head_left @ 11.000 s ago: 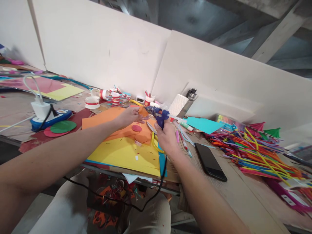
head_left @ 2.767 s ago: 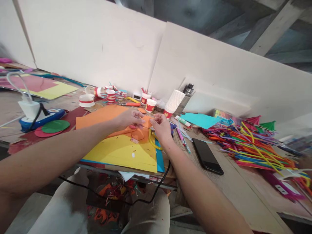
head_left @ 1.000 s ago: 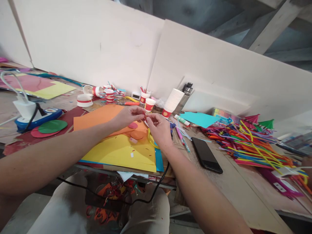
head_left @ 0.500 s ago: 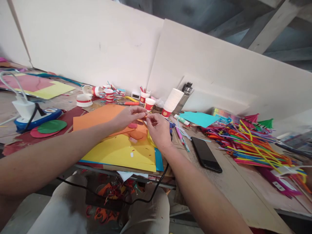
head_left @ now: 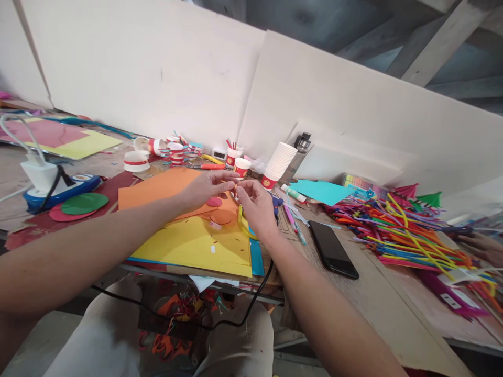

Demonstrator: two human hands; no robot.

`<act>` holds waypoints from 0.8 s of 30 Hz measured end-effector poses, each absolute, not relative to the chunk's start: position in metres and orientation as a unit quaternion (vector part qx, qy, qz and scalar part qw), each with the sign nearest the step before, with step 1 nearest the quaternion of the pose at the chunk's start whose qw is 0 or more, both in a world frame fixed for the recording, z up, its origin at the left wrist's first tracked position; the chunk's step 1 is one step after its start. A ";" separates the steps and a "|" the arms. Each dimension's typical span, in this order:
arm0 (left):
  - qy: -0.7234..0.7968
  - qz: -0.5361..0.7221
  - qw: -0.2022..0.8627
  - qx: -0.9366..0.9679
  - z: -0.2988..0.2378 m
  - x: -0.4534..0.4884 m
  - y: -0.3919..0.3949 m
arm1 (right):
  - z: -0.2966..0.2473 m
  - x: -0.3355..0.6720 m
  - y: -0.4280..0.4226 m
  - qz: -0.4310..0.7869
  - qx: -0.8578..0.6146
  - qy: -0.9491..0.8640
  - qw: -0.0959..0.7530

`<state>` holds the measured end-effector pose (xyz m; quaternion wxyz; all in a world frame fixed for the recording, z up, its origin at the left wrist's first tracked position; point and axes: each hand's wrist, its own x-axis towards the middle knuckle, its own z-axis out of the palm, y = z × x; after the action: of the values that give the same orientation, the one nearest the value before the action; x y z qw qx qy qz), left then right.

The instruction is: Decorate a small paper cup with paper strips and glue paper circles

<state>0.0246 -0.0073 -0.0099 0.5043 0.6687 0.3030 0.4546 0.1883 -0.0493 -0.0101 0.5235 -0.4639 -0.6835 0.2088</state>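
My left hand (head_left: 210,188) and my right hand (head_left: 255,201) meet above the papers, fingertips pinched close together. Between them is a small orange piece (head_left: 236,189), mostly hidden by the fingers; it looks like a scrap of paper. A curved yellow handle (head_left: 244,226) shows beside my right palm; whether that hand holds it I cannot tell. Below the hands lie orange paper (head_left: 153,191), an orange paper circle (head_left: 220,217), a small pink circle (head_left: 214,201) and yellow paper (head_left: 184,248) with small scraps on it.
Stacked paper cups (head_left: 279,165) and a bottle (head_left: 301,149) stand behind. A phone (head_left: 333,248), a glue gun (head_left: 277,204) and many pipe cleaners (head_left: 412,230) lie to the right. Another person's hand (head_left: 481,246) is at the right edge. A blue power strip (head_left: 61,193) sits left.
My right-hand fingers have shifted slightly around the small orange piece, and more of the yellow handle shows. Another person's hand has come into view at the right edge.
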 end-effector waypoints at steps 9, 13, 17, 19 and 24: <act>0.301 0.440 0.484 0.694 -0.013 0.022 -0.004 | -0.020 0.190 -0.039 0.272 -0.459 -0.663 0.525; 0.294 0.446 0.487 0.691 -0.014 0.023 -0.002 | -0.022 0.190 -0.037 0.332 -0.450 -0.640 0.527; 0.293 0.439 0.494 0.691 -0.015 0.022 -0.002 | -0.020 0.190 -0.037 0.404 -0.421 -0.614 0.532; 0.290 0.431 0.500 0.693 -0.015 0.021 -0.002 | -0.020 0.190 -0.037 0.421 -0.412 -0.606 0.534; 0.288 0.431 0.480 0.708 -0.015 0.021 -0.003 | -0.019 0.190 -0.039 0.426 -0.414 -0.608 0.527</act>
<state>0.0210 -0.0029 -0.0152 0.4799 0.7075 0.2884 0.4312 0.1902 -0.0386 -0.0193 0.5272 -0.4136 -0.6076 0.4263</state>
